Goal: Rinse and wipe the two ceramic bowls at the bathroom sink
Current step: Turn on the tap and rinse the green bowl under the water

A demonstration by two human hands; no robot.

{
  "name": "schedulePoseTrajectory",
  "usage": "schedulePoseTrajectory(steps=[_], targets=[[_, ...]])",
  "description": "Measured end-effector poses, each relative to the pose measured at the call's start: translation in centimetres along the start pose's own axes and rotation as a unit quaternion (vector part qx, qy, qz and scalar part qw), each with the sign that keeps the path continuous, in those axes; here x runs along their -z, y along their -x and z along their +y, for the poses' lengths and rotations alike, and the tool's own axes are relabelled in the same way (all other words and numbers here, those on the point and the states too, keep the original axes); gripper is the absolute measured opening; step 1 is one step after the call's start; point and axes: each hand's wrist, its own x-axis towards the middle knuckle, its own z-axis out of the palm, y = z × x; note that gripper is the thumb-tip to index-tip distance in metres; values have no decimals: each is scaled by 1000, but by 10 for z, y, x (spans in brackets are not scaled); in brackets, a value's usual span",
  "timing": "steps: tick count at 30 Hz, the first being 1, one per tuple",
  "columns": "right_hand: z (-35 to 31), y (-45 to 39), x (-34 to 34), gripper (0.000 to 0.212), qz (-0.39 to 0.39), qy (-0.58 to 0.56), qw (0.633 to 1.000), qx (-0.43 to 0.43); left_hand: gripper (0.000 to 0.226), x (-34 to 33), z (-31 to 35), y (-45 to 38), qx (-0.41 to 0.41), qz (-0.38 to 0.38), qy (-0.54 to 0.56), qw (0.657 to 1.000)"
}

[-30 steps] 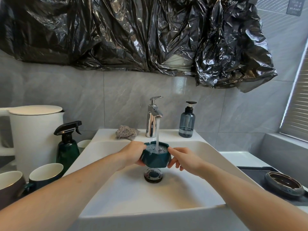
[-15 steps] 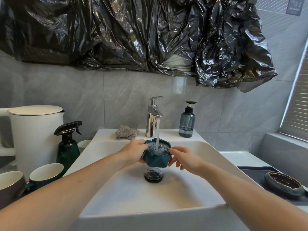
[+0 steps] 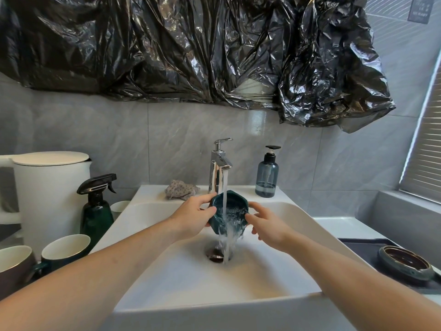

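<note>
Daylit from the blinds (image 3: 427,149) at three o'clock — glare on black plastic (image 3: 191,48); sharp centre, bowed edges.

White kettle (image 3: 51,187), green spray bottle (image 3: 96,211), two mugs (image 3: 65,249) left; soap dispenser (image 3: 266,176) behind.

teal bowl (image 3: 235,206) — white sink (image 3: 181,278), chrome faucet (image 3: 218,168)

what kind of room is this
Most likely a bathroom washstand: a white basin with a chrome tap running, a pump soap bottle on its ledge, and grey wall tiles behind. The kettle and mugs are odd for one.
</note>
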Motion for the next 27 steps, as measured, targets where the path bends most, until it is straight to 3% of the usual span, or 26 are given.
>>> schedulePoseTrajectory(steps=[6,15,21,27], targets=[[-1,0,-1,42,-13,6,1000,-8,65,2,-13,-6,-5,19,-68,998],[-4,4,0,57,-38,62,997,-28,56,1,6,6,-68,42,-129,988],[-3,3,1,59,-45,74,995,-40,59,0,6,6,-109,40,-164,980],[2,-1,1,55,-56,54,996,-51,54,1,7,6,-97,38,-165,981]])
